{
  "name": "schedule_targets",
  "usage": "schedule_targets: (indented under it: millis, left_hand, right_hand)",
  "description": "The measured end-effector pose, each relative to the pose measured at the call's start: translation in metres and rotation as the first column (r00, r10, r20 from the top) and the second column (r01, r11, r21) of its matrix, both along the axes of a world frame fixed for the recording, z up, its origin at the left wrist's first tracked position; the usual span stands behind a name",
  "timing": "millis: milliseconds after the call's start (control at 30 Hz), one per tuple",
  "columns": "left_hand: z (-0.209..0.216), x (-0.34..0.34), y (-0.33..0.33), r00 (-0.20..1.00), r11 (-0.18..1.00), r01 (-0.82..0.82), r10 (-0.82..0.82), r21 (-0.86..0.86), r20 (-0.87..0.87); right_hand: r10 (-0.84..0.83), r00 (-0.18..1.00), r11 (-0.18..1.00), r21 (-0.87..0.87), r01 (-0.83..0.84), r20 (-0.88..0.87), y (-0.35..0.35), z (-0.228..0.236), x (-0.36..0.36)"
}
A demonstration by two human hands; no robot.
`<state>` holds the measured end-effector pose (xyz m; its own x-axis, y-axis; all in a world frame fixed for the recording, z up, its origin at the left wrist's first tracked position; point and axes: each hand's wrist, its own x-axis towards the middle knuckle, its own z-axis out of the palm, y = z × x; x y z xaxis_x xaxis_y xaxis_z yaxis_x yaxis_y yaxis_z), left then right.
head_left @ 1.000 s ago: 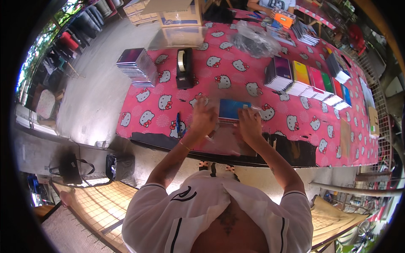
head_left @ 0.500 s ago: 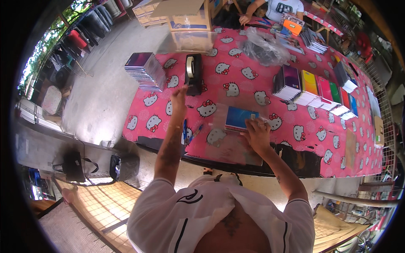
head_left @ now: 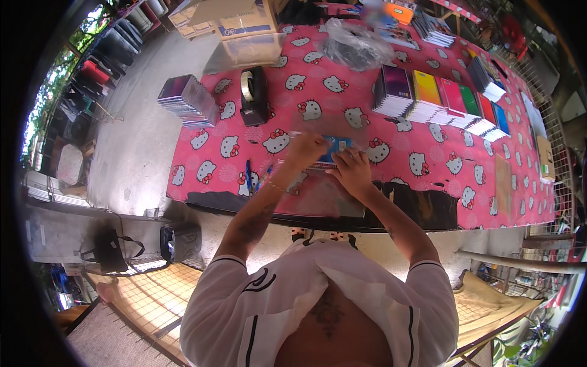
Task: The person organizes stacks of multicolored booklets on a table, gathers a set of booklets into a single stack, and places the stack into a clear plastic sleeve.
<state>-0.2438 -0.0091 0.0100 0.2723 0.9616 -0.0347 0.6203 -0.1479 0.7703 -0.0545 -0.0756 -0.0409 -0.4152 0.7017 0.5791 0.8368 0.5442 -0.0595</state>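
Observation:
A small blue spiral notebook lies near the table's front edge, on a sheet of clear plastic. My right hand rests on its right part, fingers laid over the cover. Over the left part of the notebook is my left hand, its fingers pinched together and a little blurred; whatever is between them is too small to make out. A black tape dispenser with a roll of tape stands beyond my left hand. Pens lie left of my left forearm.
Shrink-look stacks of notebooks stand at left and right. Crumpled clear plastic lies toward the back, near a cardboard box. Black material covers part of the front edge.
My left hand has moved from beside the tape dispenser, right and nearer, onto the notebook. My right hand stays on the notebook. The whole view has shifted slightly.

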Motion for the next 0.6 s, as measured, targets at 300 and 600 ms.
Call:
schedule_targets:
  millis: [300,600]
  left_hand:
    - [-0.015,0.019,-0.012,0.89,0.966,0.083,0.038,0.243,-0.453]
    - [-0.024,0.009,-0.027,0.916,0.954,0.035,0.088,0.299,-0.391]
  right_hand:
    - [-0.054,0.993,0.994,-0.104,0.043,-0.105,-0.005,0.013,0.002]
    - [-0.083,0.994,0.97,-0.222,0.097,0.072,-0.02,0.029,-0.008]
